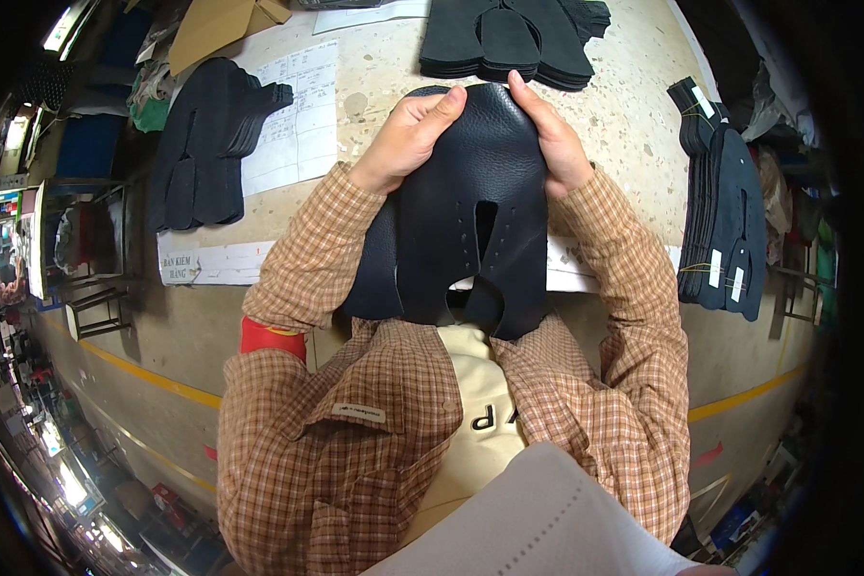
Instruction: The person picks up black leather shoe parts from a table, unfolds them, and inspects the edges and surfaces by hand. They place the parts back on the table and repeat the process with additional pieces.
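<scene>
Two hands, the left hand and the right hand, are clamped on the top edge of a dark navy grained leather cut piece, held up over the near edge of the worktop; it has a central slot flanked by punched holes. Left of it lie a dark stack, white printed sheets and a white label strip; right, a tagged dark stack, its far edge probably hidden in shadow.

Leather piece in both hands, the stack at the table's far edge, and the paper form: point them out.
leather piece (470,206), head view, grained middle panel.
far stack (509,38), head view, top piece.
paper form (302,125), head view, printed sheet's middle.
</scene>
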